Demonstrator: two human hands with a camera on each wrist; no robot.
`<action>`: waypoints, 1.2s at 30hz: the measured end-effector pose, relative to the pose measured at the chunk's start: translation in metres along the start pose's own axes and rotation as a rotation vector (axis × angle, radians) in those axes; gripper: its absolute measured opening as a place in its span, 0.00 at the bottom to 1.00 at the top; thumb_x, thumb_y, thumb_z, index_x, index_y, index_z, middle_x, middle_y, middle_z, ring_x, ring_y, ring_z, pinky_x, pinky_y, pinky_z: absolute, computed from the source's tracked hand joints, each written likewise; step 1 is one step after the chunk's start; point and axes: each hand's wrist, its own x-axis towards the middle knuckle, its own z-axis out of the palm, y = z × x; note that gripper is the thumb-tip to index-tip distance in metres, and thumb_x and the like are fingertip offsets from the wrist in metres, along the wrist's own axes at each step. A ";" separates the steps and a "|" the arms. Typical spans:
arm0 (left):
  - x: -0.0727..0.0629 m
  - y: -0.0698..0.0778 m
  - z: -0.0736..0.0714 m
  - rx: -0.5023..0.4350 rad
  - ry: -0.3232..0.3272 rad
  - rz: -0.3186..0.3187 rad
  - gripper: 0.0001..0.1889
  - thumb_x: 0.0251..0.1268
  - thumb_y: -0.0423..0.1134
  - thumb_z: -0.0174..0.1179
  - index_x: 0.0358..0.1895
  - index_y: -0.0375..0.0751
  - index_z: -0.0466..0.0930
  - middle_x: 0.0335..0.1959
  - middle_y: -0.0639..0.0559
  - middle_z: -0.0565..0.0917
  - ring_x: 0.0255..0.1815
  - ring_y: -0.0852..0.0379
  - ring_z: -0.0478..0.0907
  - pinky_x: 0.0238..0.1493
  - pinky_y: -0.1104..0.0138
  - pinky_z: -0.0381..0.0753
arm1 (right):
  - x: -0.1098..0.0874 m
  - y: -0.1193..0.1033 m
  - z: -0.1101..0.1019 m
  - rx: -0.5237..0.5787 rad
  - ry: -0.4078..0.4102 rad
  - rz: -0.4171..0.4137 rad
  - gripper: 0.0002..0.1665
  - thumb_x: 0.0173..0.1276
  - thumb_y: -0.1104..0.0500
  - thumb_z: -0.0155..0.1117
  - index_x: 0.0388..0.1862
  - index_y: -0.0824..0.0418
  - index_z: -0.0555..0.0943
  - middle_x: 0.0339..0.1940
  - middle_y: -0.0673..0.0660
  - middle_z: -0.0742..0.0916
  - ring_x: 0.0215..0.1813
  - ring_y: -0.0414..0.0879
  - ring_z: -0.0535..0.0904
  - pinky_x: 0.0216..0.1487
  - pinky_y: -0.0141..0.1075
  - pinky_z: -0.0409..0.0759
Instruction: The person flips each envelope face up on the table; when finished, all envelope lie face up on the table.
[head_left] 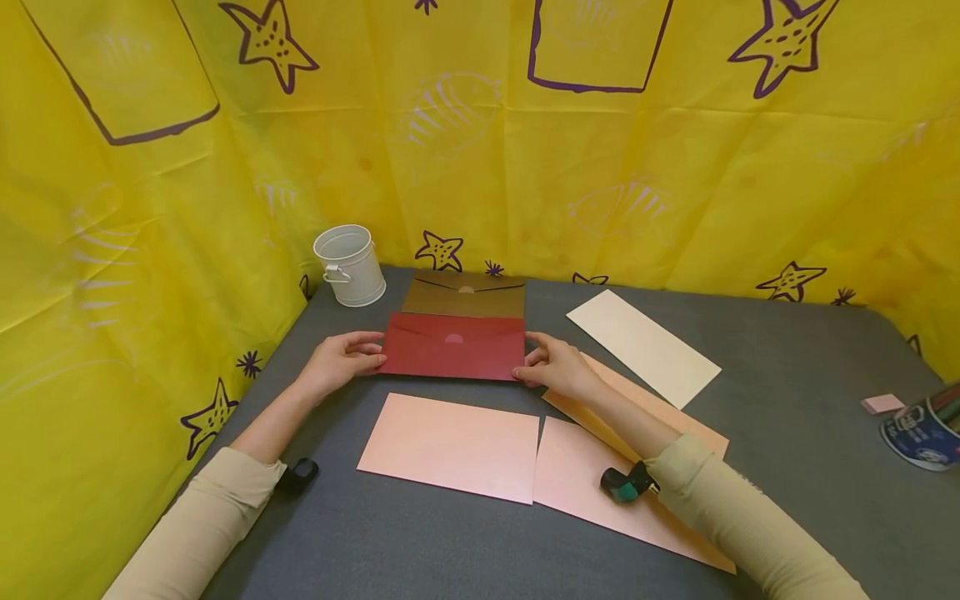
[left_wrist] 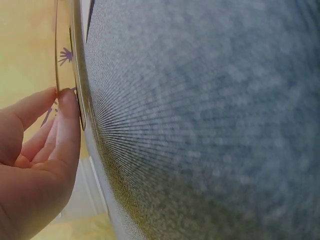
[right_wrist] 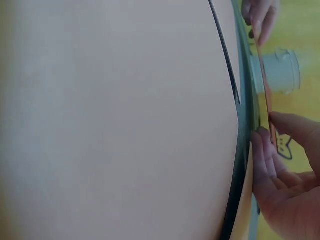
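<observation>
Red envelope (head_left: 453, 358), brown envelope (head_left: 465, 305), yellow cloth (head_left: 517, 175) with purple-outlined starfish (head_left: 270, 42)

Both hands (head_left: 339, 364) (head_left: 558, 367) pinch, held apart, forearms (head_left: 266, 425) (head_left: 633, 417) angled forward and inward.

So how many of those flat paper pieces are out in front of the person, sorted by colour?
Red piece: 1
Brown piece: 1
Cream piece: 1
Orange piece, partly hidden by the right arm: 1
Pink pieces: 2
Total: 6
</observation>
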 end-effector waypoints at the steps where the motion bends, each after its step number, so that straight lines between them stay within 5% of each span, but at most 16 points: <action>1: 0.000 0.000 0.000 0.032 -0.003 -0.004 0.28 0.65 0.36 0.64 0.66 0.28 0.69 0.54 0.32 0.80 0.49 0.48 0.82 0.46 0.69 0.81 | 0.000 0.000 0.001 -0.010 -0.007 -0.001 0.45 0.64 0.58 0.71 0.74 0.68 0.59 0.38 0.56 0.87 0.35 0.45 0.85 0.38 0.34 0.81; 7: 0.001 -0.002 0.000 0.149 -0.021 0.021 0.29 0.62 0.38 0.67 0.65 0.29 0.71 0.58 0.34 0.78 0.49 0.45 0.82 0.45 0.68 0.78 | 0.001 0.000 0.002 -0.044 -0.026 -0.015 0.48 0.63 0.56 0.71 0.74 0.71 0.57 0.38 0.56 0.87 0.33 0.44 0.84 0.32 0.32 0.78; 19: 0.002 -0.002 0.002 0.236 -0.011 0.053 0.31 0.59 0.42 0.70 0.65 0.35 0.74 0.60 0.37 0.77 0.52 0.44 0.80 0.46 0.63 0.77 | 0.004 -0.004 0.003 -0.088 -0.053 0.016 0.52 0.60 0.53 0.74 0.74 0.71 0.57 0.41 0.56 0.86 0.34 0.44 0.80 0.31 0.33 0.77; 29: 0.005 -0.004 0.003 0.262 0.008 0.082 0.29 0.59 0.40 0.69 0.64 0.36 0.75 0.61 0.37 0.77 0.57 0.41 0.77 0.54 0.51 0.76 | 0.010 -0.003 0.005 -0.153 -0.071 0.012 0.53 0.58 0.53 0.76 0.74 0.71 0.58 0.33 0.52 0.84 0.27 0.43 0.75 0.25 0.32 0.75; 36: 0.006 -0.005 0.005 0.251 -0.002 0.106 0.28 0.61 0.37 0.67 0.64 0.32 0.73 0.61 0.34 0.75 0.59 0.38 0.74 0.58 0.51 0.75 | 0.012 -0.004 0.005 -0.172 -0.074 0.015 0.53 0.58 0.53 0.75 0.74 0.71 0.58 0.30 0.52 0.82 0.24 0.42 0.74 0.23 0.33 0.76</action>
